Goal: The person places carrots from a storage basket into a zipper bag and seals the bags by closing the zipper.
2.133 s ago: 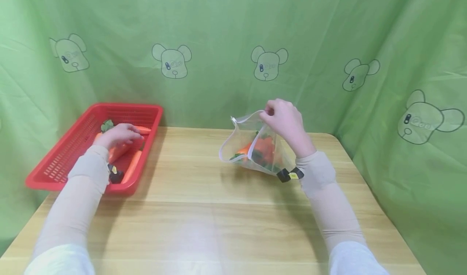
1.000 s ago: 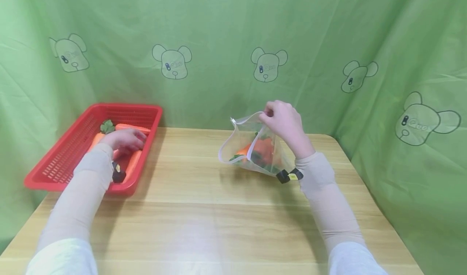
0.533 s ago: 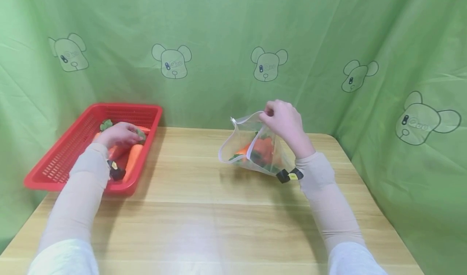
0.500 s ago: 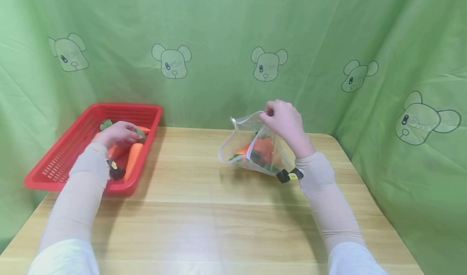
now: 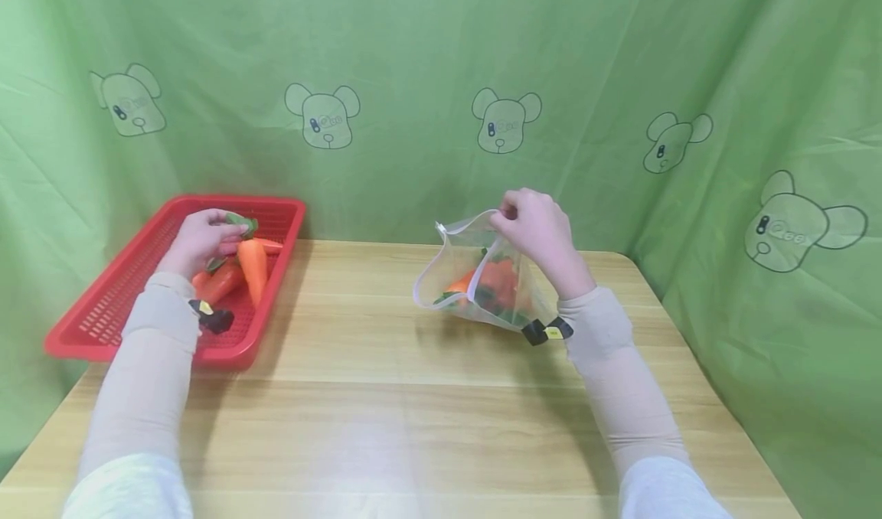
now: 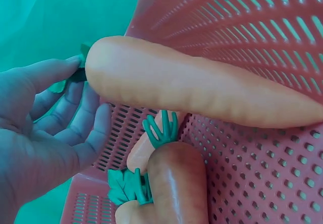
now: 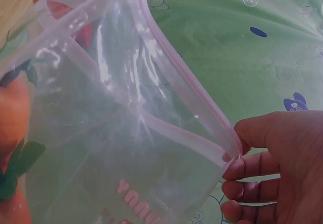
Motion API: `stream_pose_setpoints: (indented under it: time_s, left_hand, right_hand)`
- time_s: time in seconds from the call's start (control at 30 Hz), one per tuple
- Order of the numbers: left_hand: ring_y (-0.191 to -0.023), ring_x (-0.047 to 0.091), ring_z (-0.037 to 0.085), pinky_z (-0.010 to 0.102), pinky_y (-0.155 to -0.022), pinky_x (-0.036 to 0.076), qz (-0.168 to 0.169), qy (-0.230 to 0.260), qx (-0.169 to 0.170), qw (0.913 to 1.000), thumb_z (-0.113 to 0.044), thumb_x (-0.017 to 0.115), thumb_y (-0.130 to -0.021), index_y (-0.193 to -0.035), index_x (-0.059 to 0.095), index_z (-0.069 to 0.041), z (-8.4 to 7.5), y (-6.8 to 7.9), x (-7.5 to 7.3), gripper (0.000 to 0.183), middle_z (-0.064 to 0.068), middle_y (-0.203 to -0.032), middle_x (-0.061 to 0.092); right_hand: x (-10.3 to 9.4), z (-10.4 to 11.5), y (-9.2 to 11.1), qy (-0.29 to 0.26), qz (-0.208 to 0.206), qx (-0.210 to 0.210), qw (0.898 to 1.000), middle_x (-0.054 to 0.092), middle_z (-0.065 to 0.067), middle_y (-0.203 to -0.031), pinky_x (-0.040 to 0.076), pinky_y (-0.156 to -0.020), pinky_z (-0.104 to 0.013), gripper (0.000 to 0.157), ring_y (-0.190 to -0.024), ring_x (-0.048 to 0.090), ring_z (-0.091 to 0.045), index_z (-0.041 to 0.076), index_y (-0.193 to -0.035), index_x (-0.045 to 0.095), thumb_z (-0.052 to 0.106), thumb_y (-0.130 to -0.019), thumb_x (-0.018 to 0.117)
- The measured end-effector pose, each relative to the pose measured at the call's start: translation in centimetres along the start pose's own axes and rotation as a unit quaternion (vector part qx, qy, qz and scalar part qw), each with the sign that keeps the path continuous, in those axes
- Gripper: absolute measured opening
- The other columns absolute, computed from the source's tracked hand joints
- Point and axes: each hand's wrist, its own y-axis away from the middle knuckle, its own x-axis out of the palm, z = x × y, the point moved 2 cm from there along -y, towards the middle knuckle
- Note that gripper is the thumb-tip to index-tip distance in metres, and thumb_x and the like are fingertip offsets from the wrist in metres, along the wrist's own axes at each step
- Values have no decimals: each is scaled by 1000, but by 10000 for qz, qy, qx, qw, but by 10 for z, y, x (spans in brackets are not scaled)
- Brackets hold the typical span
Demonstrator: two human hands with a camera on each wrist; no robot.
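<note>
Inside the red basket point(image 5: 237, 354) — carrot point(image 5: 253, 266) hangs tip-down, leafy top point(image 5: 246, 226) pinched in your left hand point(image 5: 201, 237); your right hand point(image 5: 536, 224) pinches the bag point(image 7: 166, 168) at its edge — best lift straight, no snagging

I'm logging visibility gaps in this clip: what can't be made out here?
Count of orange items in the clear bag: head view, overlap and hazy film; right wrist view, left edge.
Full wording of the bag's lettering: right wrist view, bottom edge; the smaller print is too small.
Full count in the red basket: head view, left hand blocks part; left wrist view, bottom edge.
</note>
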Motion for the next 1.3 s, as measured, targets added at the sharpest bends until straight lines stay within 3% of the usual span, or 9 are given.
stream_pose_setpoints:
  time_s: [0.07, 0.17, 0.3, 0.47, 0.63, 0.8, 1.13, 1.3]
  left_hand:
    - [-73, 65, -4, 21, -71, 57, -228, -16, 66, 9997, -17, 60, -96, -121, 46, -1, -2, 2, -1, 33, -12, -91, 64]
    - [-74, 64, -4, 20, -70, 58, -528, 250, 100, 9982, -19, 63, -94, -120, 45, -3, -3, 3, -3, 35, -10, -91, 63]
    - [-71, 64, -2, 19, -63, 58, -814, 721, 102, 9940, -19, 67, -91, -108, 46, -9, -2, 2, -8, 29, -14, -77, 62]
    - [-68, 65, -1, 17, -63, 57, -1055, 1271, 12, 9863, -17, 68, -90, -103, 45, -11, -5, 7, -11, 27, -13, -75, 64]
    - [-66, 66, 3, 18, -62, 57, -1352, 2068, 49, 9690, -13, 69, -89, -100, 49, -10, -8, 13, -13, 23, -10, -73, 65]
    - [-64, 67, 7, 22, -60, 58, -1657, 2890, 296, 9424, -5, 71, -86, -97, 53, -8, -10, 14, -16, 21, -5, -74, 68]
    - [-66, 68, 11, 26, -59, 59, -2015, 3888, 578, 8971, 0, 74, -82, -95, 58, -7, -16, 18, -25, 22, -1, -81, 70]
    - [-69, 67, 13, 27, -60, 59, -2114, 4149, 625, 8827, 0, 76, -80, -96, 58, -7, -20, 20, -27, 25, 2, -88, 70]
  right_hand:
    - [0, 0, 0, -8, -11, 0, 10000, 54, -6, -79, 35, -56, -32, 16, -73, 49, -22, 12, -72, 56, 23, -85, 56]
    - [0, -1, 0, -17, -34, -8, 10000, 54, -6, -79, 35, -55, -32, 17, -73, 48, -22, 12, -71, 54, 23, -84, 55]
    - [1, -1, 0, -11, -36, 5, 10000, 54, -6, -79, 35, -56, -32, 17, -73, 48, -22, 12, -71, 55, 23, -84, 55]
    - [1, -2, 0, 18, -25, 31, 10000, 54, -6, -79, 35, -56, -32, 16, -73, 49, -22, 12, -72, 55, 23, -84, 55]
    - [1, -2, 0, 17, -34, 25, 10000, 54, -6, -79, 36, -57, -33, 16, -74, 49, -22, 12, -72, 56, 23, -84, 55]
    - [1, -3, 0, -2, -32, 34, 10000, 56, -7, -80, 37, -57, -33, 15, -74, 50, -23, 12, -74, 58, 23, -84, 55]
    - [1, -4, 0, 10, -61, 23, 10000, 56, -7, -80, 36, -57, -33, 16, -74, 50, -23, 12, -73, 57, 24, -84, 55]
    - [1, -4, 0, -8, -70, 16, 10000, 57, -7, -80, 37, -57, -32, 16, -74, 50, -23, 12, -73, 58, 23, -84, 54]
